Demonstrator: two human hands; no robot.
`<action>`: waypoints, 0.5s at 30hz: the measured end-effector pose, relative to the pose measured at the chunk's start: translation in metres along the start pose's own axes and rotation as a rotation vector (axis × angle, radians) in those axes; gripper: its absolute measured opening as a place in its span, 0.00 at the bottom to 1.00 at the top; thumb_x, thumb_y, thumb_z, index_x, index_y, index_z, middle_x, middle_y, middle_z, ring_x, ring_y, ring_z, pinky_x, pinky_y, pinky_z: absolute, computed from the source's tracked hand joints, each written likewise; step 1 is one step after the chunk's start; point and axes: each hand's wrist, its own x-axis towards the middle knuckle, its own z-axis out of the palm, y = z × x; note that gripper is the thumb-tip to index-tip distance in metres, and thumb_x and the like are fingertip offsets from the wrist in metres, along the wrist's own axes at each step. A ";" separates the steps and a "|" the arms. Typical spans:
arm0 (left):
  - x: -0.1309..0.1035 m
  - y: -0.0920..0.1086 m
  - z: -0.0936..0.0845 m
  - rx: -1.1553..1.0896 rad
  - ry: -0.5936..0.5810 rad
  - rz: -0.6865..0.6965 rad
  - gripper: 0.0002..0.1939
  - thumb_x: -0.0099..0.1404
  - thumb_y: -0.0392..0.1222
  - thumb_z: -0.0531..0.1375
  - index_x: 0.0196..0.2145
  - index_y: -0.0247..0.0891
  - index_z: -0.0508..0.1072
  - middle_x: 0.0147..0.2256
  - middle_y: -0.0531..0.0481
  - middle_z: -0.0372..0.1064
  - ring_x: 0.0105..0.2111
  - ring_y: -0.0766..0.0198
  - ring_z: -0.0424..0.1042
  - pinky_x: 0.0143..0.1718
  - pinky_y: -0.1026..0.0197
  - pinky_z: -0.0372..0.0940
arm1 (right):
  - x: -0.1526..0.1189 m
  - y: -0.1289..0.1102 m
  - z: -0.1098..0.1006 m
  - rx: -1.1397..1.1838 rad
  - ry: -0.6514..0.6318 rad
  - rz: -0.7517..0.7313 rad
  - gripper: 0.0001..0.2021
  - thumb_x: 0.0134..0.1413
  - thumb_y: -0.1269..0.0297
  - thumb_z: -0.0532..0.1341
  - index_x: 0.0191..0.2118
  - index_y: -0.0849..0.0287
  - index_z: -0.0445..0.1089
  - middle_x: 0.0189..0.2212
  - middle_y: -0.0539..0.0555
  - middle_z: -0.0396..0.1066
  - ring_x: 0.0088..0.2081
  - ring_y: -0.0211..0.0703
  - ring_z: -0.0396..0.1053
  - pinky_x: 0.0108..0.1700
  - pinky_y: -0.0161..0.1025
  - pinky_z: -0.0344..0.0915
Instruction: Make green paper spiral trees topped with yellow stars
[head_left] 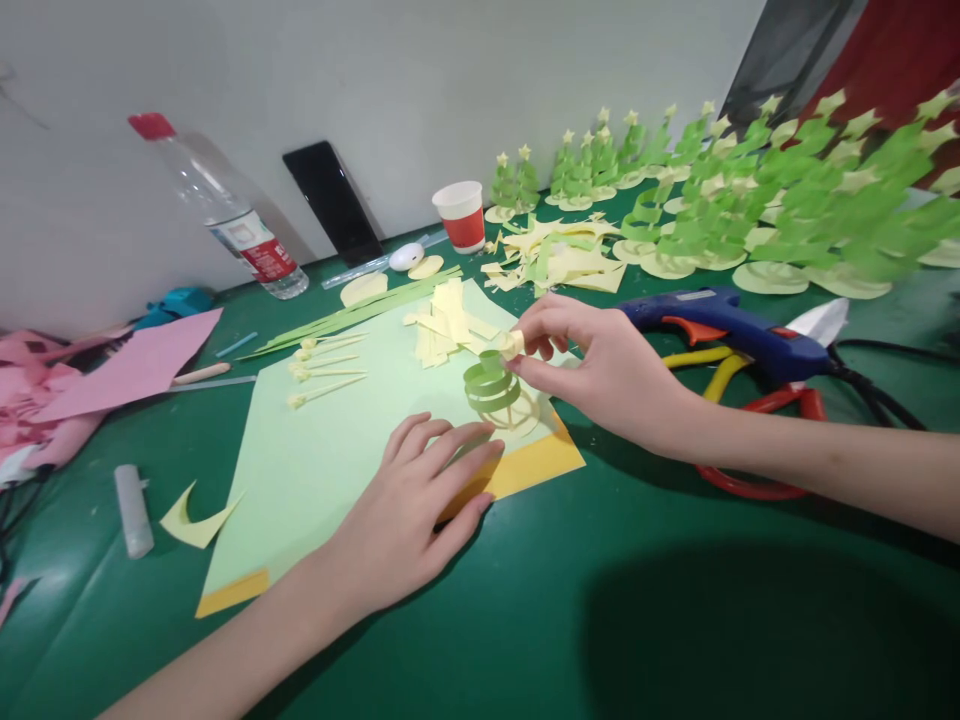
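Note:
A small paper tree (491, 390), a green paper strip coiled in a spiral, stands on a round pale-yellow paper base (529, 418) near the right edge of a light green sheet (345, 450). At its top, my right hand (592, 355) pinches a small pale-yellow paper piece (512, 345), probably a star, between thumb and forefinger. My left hand (431, 495) lies with fingers spread on the sheet, fingertips beside the base. Behind the coil lies a pile of yellow paper strips (446, 325). Several thin yellow paper sticks (330, 375) rest farther left.
Finished paper trees (750, 200) crowd the back right. A blue glue gun (739, 325) and red-handled scissors (757, 485) lie right of my right hand. Along the back stand a bottle (232, 220), a phone (334, 200) and a paper cup (461, 215). Pink paper (142, 365) lies left.

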 end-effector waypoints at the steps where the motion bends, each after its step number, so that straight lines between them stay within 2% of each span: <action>1: 0.000 0.000 0.000 0.003 0.005 0.003 0.15 0.65 0.37 0.48 0.49 0.36 0.63 0.51 0.44 0.62 0.45 0.56 0.58 0.50 0.50 0.49 | 0.000 0.000 0.000 -0.003 0.001 -0.008 0.04 0.45 0.75 0.59 0.23 0.61 0.65 0.23 0.48 0.62 0.25 0.31 0.57 0.26 0.31 0.54; 15: -0.002 -0.002 0.004 0.004 0.051 0.017 0.15 0.66 0.37 0.48 0.50 0.37 0.62 0.51 0.45 0.62 0.46 0.57 0.58 0.51 0.50 0.49 | -0.004 -0.001 -0.001 -0.063 -0.011 -0.128 0.05 0.46 0.76 0.60 0.24 0.62 0.65 0.24 0.48 0.61 0.26 0.31 0.57 0.28 0.32 0.56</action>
